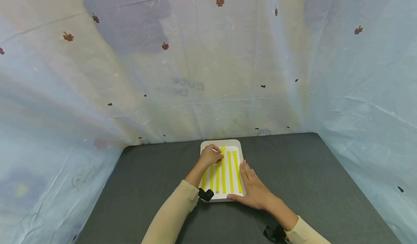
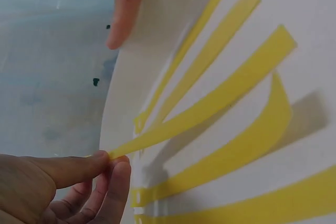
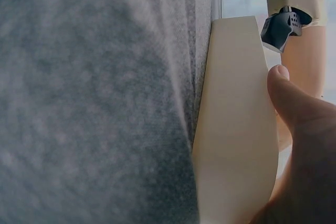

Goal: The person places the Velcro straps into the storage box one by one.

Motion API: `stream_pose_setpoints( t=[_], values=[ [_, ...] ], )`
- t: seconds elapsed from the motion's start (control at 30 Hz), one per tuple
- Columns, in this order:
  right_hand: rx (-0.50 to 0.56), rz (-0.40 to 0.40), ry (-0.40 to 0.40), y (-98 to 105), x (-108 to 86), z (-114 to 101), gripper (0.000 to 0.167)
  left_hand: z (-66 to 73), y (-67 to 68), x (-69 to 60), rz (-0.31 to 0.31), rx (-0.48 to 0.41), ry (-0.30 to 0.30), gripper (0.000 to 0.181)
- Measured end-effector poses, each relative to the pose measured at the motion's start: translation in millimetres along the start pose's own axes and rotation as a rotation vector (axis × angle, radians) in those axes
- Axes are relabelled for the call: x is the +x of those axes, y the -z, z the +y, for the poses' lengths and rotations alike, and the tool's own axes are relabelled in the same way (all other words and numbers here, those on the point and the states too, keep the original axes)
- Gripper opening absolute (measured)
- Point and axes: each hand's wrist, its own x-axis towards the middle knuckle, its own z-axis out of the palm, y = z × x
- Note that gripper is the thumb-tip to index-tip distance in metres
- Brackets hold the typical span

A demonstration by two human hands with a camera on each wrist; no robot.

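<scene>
A shallow white tray point(image 1: 224, 142) holds several flat yellow straps point(image 1: 230, 171), laid lengthwise side by side, with slotted heads at their far ends. My left hand point(image 1: 210, 156) is over the tray's far left part. In the left wrist view its thumb and fingers pinch the end of one yellow strap point(image 2: 210, 109), lifted above the tray floor. Beside that one, a curved strap point(image 2: 236, 156) bends upward at its tip. My right hand point(image 1: 255, 192) rests on the tray's near right side, fingers extended along the edge and thumb on the front rim point(image 3: 241, 77).
The tray stands on a dark grey cloth-covered table point(image 1: 156, 179), near its back edge. Pale patterned sheets point(image 1: 208, 66) hang behind and at both sides. A black wrist camera point(image 1: 206, 194) on the left wrist overlaps the tray's near left corner.
</scene>
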Motion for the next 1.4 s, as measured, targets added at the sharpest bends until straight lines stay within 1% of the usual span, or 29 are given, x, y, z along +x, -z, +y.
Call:
stream_pose_setpoints(
  t=[0.07,0.2,0.3,0.53,0.63,0.77,0.9,1.1,1.4],
  values=[
    [-0.001,0.003,0.004,0.0,0.1,0.0,0.13,-0.8,-0.3,1.6,0.001,0.028,-0.004,0.017],
    [0.006,0.01,0.011,-0.3,0.5,-0.1,0.13,-1.6,-1.4,2.4,0.002,0.115,-0.023,0.016],
    [0.01,0.013,0.012,-0.9,0.7,0.1,0.13,-2.4,-2.7,2.0,-0.001,0.153,-0.03,0.017],
    [-0.009,0.007,-0.005,-1.5,1.1,0.1,0.131,-6.7,-7.4,4.6,-0.015,0.156,-0.016,0.019],
    [-0.003,0.01,0.0,-1.5,0.7,0.6,0.131,-7.9,-8.5,6.5,-0.017,0.162,-0.006,0.02],
    [0.0,0.01,0.004,-1.4,0.5,0.6,0.13,-8.7,-8.9,7.5,-0.018,0.194,0.01,0.021],
    [-0.005,0.011,0.004,-1.5,0.5,1.1,0.13,-9.5,-8.8,6.1,-0.012,0.219,0.001,0.02],
    [-0.004,0.027,0.012,-1.7,0.5,1.3,0.13,-10.4,-9.1,5.9,-0.008,0.214,0.002,0.021],
    [0.006,0.026,0.02,-0.9,0.4,0.8,0.129,-8.9,-8.9,3.4,-0.011,0.199,0.0,0.02]
  ],
)
